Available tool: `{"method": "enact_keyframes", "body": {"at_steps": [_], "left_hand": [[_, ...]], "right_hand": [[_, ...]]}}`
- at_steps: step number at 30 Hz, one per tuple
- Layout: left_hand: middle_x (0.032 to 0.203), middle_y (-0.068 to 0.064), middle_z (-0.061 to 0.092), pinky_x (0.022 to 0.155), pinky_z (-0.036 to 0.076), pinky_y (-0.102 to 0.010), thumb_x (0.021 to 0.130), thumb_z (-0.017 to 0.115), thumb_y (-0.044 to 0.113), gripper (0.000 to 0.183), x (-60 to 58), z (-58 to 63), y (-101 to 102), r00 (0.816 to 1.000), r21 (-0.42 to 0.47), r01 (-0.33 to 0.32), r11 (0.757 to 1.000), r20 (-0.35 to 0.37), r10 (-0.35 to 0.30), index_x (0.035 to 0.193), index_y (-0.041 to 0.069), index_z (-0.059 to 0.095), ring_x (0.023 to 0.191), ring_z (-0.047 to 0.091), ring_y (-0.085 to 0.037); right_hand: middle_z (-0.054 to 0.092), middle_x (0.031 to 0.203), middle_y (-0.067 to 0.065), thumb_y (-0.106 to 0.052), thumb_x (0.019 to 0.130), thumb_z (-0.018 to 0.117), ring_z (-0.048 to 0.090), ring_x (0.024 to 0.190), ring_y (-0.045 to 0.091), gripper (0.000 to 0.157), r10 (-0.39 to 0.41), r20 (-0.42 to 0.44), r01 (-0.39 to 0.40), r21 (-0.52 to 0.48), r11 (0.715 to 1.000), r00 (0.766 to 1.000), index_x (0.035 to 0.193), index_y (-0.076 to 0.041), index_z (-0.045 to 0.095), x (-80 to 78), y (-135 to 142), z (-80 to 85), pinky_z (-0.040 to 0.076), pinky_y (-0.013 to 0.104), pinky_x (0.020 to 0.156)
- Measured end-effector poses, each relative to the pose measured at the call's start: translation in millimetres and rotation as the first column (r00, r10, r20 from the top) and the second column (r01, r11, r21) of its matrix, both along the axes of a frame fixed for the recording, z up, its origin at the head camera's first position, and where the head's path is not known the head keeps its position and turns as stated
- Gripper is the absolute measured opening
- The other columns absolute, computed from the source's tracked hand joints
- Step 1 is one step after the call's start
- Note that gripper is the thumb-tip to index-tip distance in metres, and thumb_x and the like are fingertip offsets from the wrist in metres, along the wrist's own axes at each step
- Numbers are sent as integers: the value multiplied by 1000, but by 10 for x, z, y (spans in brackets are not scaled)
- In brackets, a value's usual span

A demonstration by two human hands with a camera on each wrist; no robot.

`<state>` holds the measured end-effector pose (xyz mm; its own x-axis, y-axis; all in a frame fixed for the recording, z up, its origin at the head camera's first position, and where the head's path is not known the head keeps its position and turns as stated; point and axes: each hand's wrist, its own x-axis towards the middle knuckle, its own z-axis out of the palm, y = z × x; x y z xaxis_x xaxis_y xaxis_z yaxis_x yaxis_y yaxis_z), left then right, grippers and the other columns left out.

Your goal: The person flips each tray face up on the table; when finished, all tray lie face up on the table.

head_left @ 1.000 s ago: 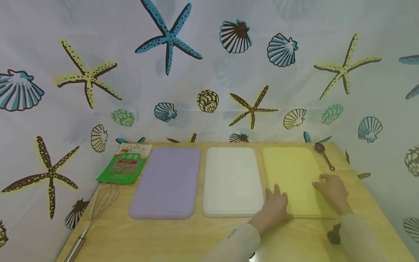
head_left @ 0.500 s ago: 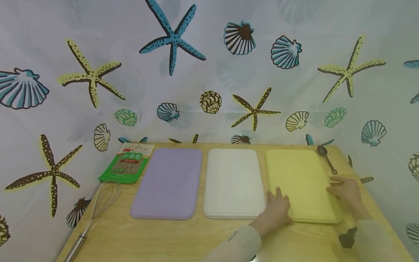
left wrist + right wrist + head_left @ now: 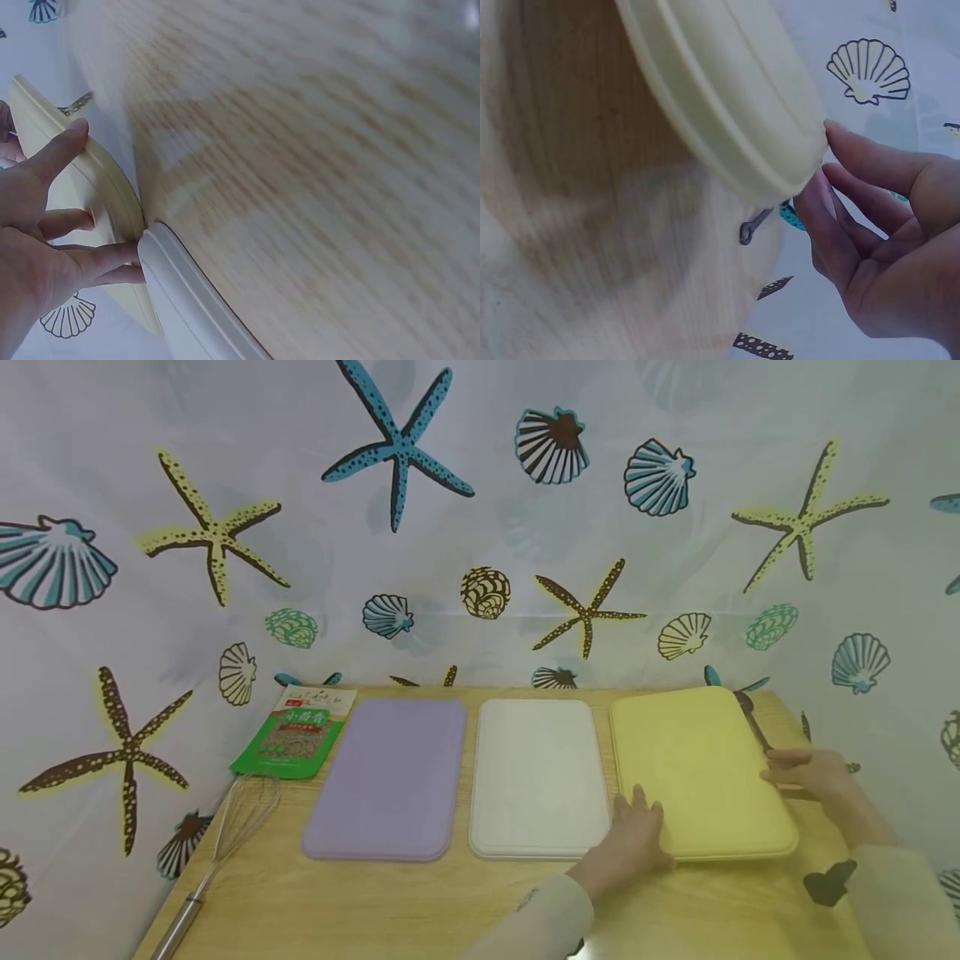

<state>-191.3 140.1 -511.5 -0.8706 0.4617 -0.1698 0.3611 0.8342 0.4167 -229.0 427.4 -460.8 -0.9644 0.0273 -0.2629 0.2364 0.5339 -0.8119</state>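
A yellow rectangular plastic lid [image 3: 697,768] with a stepped rim tilts up from the wooden table, its right side raised. My right hand [image 3: 813,777] pinches the raised right edge between thumb and fingers; the right wrist view shows the lid's ridged underside edge and a shadow below. My left hand [image 3: 630,839] holds the near left corner, thumb [image 3: 64,146] against the near rim and fingers along the left side. Left of it lies a similar white lid [image 3: 536,777], its corner close to my left fingertips in the left wrist view.
A purple lid [image 3: 386,777] lies farther left. Beyond it are a green-and-white spice packet [image 3: 296,735] and a wire whisk [image 3: 217,860]. A dark spoon [image 3: 756,727] lies behind the yellow lid, partly hidden. A curtain with starfish and shells surrounds the table.
My right hand has moved right and up, raising the right side of the yellow lid, which lay flat before. My left hand stays at its near left corner.
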Motion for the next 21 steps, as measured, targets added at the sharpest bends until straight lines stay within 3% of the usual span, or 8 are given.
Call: {"method": "enact_keyframes", "body": {"at_steps": [3, 5, 9, 15, 21], "left_hand": [[156, -17, 24, 101, 44, -44, 74, 81, 38, 85, 1, 15, -23, 1000, 72, -3, 997, 18, 2, 144, 9, 42, 138, 28, -45], [155, -18, 24, 102, 44, -45, 75, 81, 37, 85, 1, 15, -39, 1000, 104, 0, 995, 19, -2, 144, 8, 42, 137, 29, -46], [155, -20, 25, 104, 41, -48, 76, 81, 36, 84, 0, -1, -51, 1000, 132, 10, 991, 17, -12, 144, 6, 42, 137, 29, -46], [153, -19, 30, 111, 33, -44, 76, 80, 36, 83, -17, -10, -45, 999, 95, 32, 995, -20, -30, 143, 5, 42, 136, 34, -41], [150, -22, 33, 112, 31, -48, 76, 81, 32, 84, -29, -29, -72, 997, 156, 63, 986, -50, -56, 147, 14, 39, 135, 36, -40]], "right_hand": [[36, 143, 32, -29, 92, 66, 47, 124, 45, 70, 33, 11, -33, 28, 999, 999, 140, 12, 37, -4, -16, 85, 52, 41, 91], [32, 146, 34, -34, 93, 64, 42, 126, 48, 71, 60, 8, -61, 57, 997, 998, 140, 13, 37, -11, -16, 125, 52, 42, 92], [32, 145, 34, -36, 93, 63, 50, 121, 44, 72, 93, 1, -93, 71, 993, 996, 140, 13, 38, -16, -3, 180, 52, 43, 92], [38, 143, 31, -36, 92, 65, 59, 114, 36, 71, 121, -16, -120, 71, 990, 993, 139, 11, 40, -44, -6, 274, 54, 40, 90], [39, 142, 32, -34, 93, 64, 58, 114, 37, 68, 145, -39, -141, 83, 987, 989, 139, 11, 41, -56, -81, 406, 55, 40, 88]]}}
